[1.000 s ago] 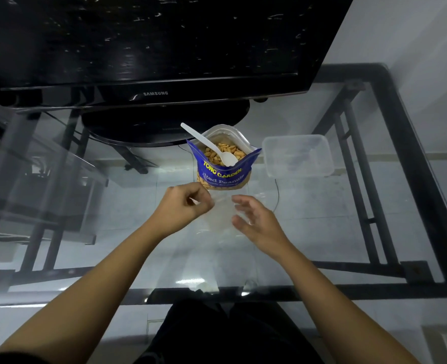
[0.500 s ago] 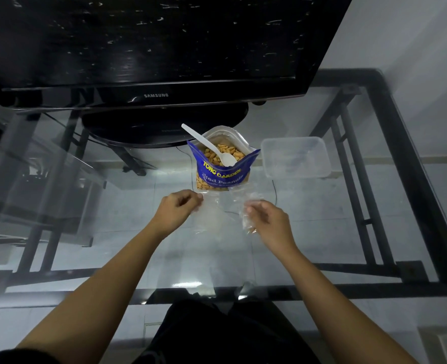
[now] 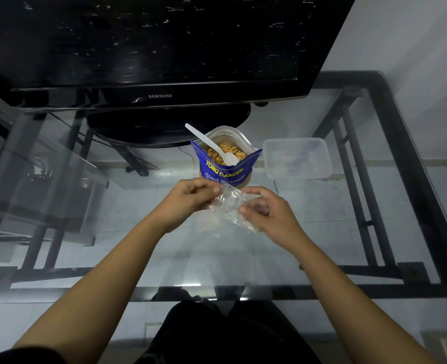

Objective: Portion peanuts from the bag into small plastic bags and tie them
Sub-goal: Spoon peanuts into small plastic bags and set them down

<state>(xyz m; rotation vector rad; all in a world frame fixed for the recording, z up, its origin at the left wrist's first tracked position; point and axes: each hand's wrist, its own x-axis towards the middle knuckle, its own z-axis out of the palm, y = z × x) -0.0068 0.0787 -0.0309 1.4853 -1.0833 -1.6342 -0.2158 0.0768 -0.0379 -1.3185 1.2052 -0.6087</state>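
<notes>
Clear crinkled plastic, the small bag [image 3: 229,206], sits bunched between my hands in the head view, left hand [image 3: 188,199] and right hand [image 3: 265,210] each pinching it above the glass table [image 3: 322,232], just before the open peanut bag [image 3: 225,164] holding a white spoon [image 3: 211,144].

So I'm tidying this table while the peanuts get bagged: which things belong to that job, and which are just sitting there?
Part of the job:
- peanut bag, open, upright
- white spoon resting in it
- small clear plastic bag, pinched by the left hand and right hand

Just lying about:
- television
- clear plastic container, right of the peanut bag; possibly for finished portions, cannot tell
</notes>
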